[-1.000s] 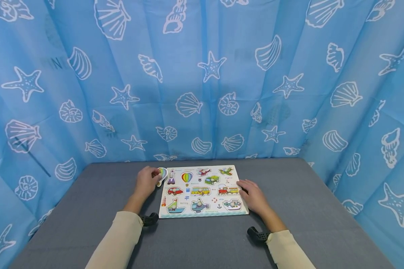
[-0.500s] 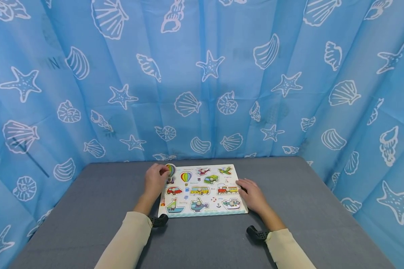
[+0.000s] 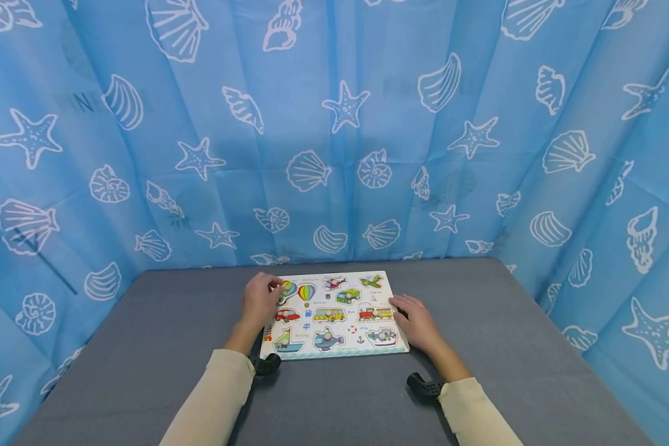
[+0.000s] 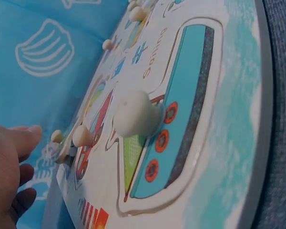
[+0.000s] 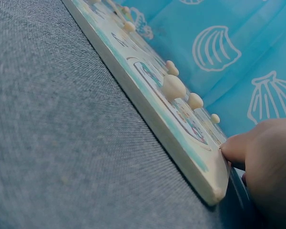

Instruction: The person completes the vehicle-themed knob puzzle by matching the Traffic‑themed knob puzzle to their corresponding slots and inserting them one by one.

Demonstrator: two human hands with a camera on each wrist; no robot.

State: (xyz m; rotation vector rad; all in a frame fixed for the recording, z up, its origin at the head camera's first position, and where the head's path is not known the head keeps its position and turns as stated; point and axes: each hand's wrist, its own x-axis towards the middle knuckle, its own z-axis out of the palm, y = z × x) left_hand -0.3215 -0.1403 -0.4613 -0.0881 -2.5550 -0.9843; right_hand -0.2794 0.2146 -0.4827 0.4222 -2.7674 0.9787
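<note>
A white wooden peg puzzle board [image 3: 342,286] lies on the table, bearing knobbed vehicle pieces. My left hand [image 3: 258,302] is at its upper left corner, fingertips beside a hot-air balloon piece [image 3: 291,289] that lies over the rocket's place. In the left wrist view a small gap shows between the thumb [image 4: 31,136] and the nearest knob [image 4: 57,136]. My right hand [image 3: 418,323] rests against the board's right edge. The right wrist view has its thumb [image 5: 233,148] touching the board near a corner; its other fingers are mostly hidden.
Beside the balloon piece is a second balloon picture [image 3: 306,292] on the board. The sailboat piece [image 4: 176,119] with a round knob fills the left wrist view. A grey cloth covers the table [image 3: 334,402], and a blue shell-patterned curtain [image 3: 334,186] hangs behind.
My left hand carried the balloon piece from the board's left edge rightward, over the rocket, and the piece is now lower on the board. My right hand stayed at the right edge.
</note>
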